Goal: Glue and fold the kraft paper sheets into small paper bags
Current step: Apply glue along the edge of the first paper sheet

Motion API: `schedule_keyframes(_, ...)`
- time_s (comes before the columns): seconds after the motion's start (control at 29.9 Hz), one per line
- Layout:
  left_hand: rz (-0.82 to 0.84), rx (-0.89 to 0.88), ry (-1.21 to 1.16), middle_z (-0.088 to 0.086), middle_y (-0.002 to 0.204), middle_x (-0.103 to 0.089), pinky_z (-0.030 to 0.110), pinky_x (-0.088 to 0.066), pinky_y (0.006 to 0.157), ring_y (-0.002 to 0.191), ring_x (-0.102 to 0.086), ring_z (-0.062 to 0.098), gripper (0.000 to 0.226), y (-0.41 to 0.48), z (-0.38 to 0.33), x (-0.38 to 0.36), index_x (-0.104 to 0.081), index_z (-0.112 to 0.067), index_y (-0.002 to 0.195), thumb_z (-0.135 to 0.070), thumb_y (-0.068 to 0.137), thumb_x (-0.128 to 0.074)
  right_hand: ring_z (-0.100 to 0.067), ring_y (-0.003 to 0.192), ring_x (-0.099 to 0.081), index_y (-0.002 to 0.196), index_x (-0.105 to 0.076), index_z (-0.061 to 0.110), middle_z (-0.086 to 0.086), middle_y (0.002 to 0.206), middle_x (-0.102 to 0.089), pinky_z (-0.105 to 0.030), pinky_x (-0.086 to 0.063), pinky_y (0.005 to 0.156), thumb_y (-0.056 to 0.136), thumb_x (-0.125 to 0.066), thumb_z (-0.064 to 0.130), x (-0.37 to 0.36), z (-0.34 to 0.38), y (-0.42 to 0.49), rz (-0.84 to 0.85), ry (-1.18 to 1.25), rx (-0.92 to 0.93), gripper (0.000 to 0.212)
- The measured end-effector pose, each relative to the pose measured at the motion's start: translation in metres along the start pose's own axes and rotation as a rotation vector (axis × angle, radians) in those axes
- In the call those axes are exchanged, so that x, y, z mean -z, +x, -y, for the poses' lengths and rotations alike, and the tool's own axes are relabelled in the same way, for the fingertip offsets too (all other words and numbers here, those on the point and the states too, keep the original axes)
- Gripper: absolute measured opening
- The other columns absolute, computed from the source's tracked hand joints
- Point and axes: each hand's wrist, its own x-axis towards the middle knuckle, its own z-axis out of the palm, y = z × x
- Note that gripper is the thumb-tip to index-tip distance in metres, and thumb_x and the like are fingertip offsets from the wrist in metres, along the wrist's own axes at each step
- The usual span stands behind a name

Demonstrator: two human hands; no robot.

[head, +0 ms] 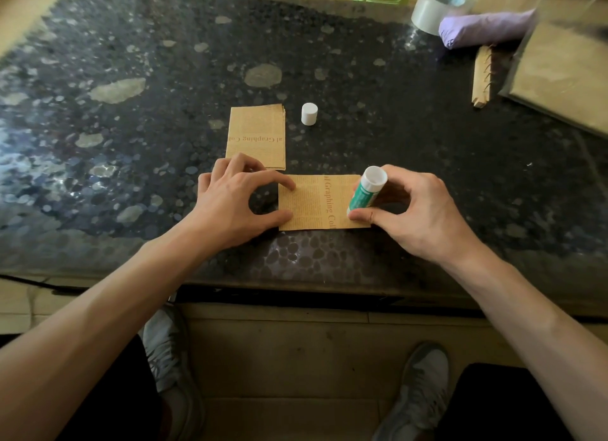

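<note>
Over kraft sheet [314,205], right hand [424,212] grips uncapped glue stick [366,190], cap [309,113] apart

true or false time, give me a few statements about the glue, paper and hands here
The right hand grips the glue stick. True.
The white cap is on the glue stick. False: it stands on the table beside the paper stack.
The left hand presses the kraft sheet at its left edge. True.
The tape roll lies beside the left hand. False: it lies at the table's far right corner.
</note>
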Motion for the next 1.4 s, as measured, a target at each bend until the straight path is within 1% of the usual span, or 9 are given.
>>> schedule_keyframes(0.13, 0.002, -0.001, -0.001, -0.01, 0.135, -0.038, 0.05, -0.02, 0.114, 0.138, -0.027, 0.022, 0.048, -0.001, 0.0, 0.0, -0.058, -0.056, 0.127, -0.064, 0.081, -0.068, 0.001, 0.108, -0.069, 0.11, -0.074, 0.026, 0.019, 0.113, -0.072, -0.016, -0.055, 0.094, 0.082, -0.088, 0.028, 0.005, -0.001, 0.003, 0.058, 0.001, -0.016, 0.031)
schedule_keyframes(0.33, -0.002, -0.003, -0.005, -0.011, 0.134, -0.038, 0.05, -0.021, 0.113, 0.137, -0.027, 0.022, 0.048, -0.002, 0.0, 0.0, -0.059, -0.056, 0.127, -0.064, 0.08, -0.067, 0.011, 0.111, -0.063, 0.106, -0.073, 0.03, 0.026, 0.11, -0.069, -0.005, -0.048, 0.091, 0.086, -0.084, 0.018, 0.012, 0.0, 0.002, 0.158, -0.025, -0.008, 0.026)
schedule_keyframes(0.47, 0.004, -0.002, -0.004, -0.01, 0.134, -0.037, 0.05, -0.02, 0.114, 0.137, -0.026, 0.022, 0.049, -0.001, 0.0, 0.0, -0.058, -0.056, 0.127, -0.066, 0.079, -0.066, 0.002, 0.116, -0.064, 0.106, -0.073, 0.032, 0.021, 0.116, -0.07, -0.015, -0.053, 0.097, 0.086, -0.084, 0.017, 0.017, 0.003, 0.002, 0.199, -0.035, 0.004, 0.027)
schedule_keyframes(0.63, 0.01, 0.004, 0.001, -0.009, 0.136, -0.038, 0.05, -0.02, 0.114, 0.138, -0.026, 0.022, 0.051, -0.001, -0.001, 0.0, -0.058, -0.056, 0.128, -0.067, 0.078, -0.063, -0.001, 0.115, -0.067, 0.105, -0.073, 0.031, 0.018, 0.109, -0.073, -0.03, -0.055, 0.102, 0.086, -0.083, 0.011, 0.03, 0.004, 0.003, 0.251, 0.022, -0.054, 0.029)
schedule_keyframes(0.8, -0.002, -0.001, -0.004, -0.009, 0.135, -0.038, 0.05, -0.02, 0.114, 0.138, -0.026, 0.023, 0.048, -0.001, -0.001, -0.001, -0.059, -0.056, 0.127, -0.064, 0.081, -0.068, -0.004, 0.111, -0.07, 0.118, -0.07, 0.019, 0.009, 0.111, -0.075, -0.035, -0.056, 0.103, 0.089, -0.079, 0.005, 0.035, 0.003, 0.007, 0.091, 0.155, -0.056, 0.033)
schedule_keyframes(1.0, -0.005, -0.006, -0.002, -0.009, 0.136, -0.038, 0.051, -0.021, 0.114, 0.138, -0.026, 0.023, 0.048, -0.002, 0.0, -0.001, -0.058, -0.055, 0.128, -0.062, 0.082, -0.07, 0.001, 0.112, -0.067, 0.125, -0.065, 0.025, 0.016, 0.112, -0.073, -0.033, -0.056, 0.104, 0.09, -0.078, 0.008, 0.009, 0.003, 0.016, 0.021, 0.099, -0.043, 0.041)
schedule_keyframes(1.2, -0.009, -0.004, 0.0, -0.01, 0.134, -0.038, 0.05, -0.021, 0.114, 0.138, -0.026, 0.022, 0.048, -0.001, 0.0, -0.001, -0.059, -0.055, 0.127, -0.062, 0.081, -0.07, 0.005, 0.11, -0.066, 0.12, -0.065, 0.026, 0.022, 0.113, -0.07, -0.022, -0.056, 0.098, 0.092, -0.08, 0.022, 0.002, -0.001, 0.018, 0.012, 0.056, -0.058, 0.032)
schedule_keyframes(1.3, -0.01, -0.007, -0.001, -0.01, 0.134, -0.038, 0.05, -0.021, 0.114, 0.138, -0.027, 0.022, 0.048, -0.001, 0.001, -0.001, -0.059, -0.056, 0.127, -0.063, 0.081, -0.069, -0.003, 0.11, -0.066, 0.12, -0.069, 0.024, 0.015, 0.116, -0.068, -0.025, -0.057, 0.095, 0.088, -0.081, 0.036, -0.003, -0.001, 0.017, -0.049, 0.038, -0.05, 0.036)
schedule_keyframes(1.4, -0.004, -0.008, 0.0, -0.01, 0.135, -0.038, 0.049, -0.021, 0.113, 0.138, -0.027, 0.022, 0.048, -0.001, 0.001, -0.001, -0.059, -0.056, 0.127, -0.065, 0.08, -0.067, -0.005, 0.108, -0.067, 0.122, -0.071, 0.025, 0.013, 0.115, -0.07, -0.029, -0.058, 0.095, 0.086, -0.082, 0.038, -0.003, 0.0, 0.016, -0.095, -0.002, -0.061, 0.039)
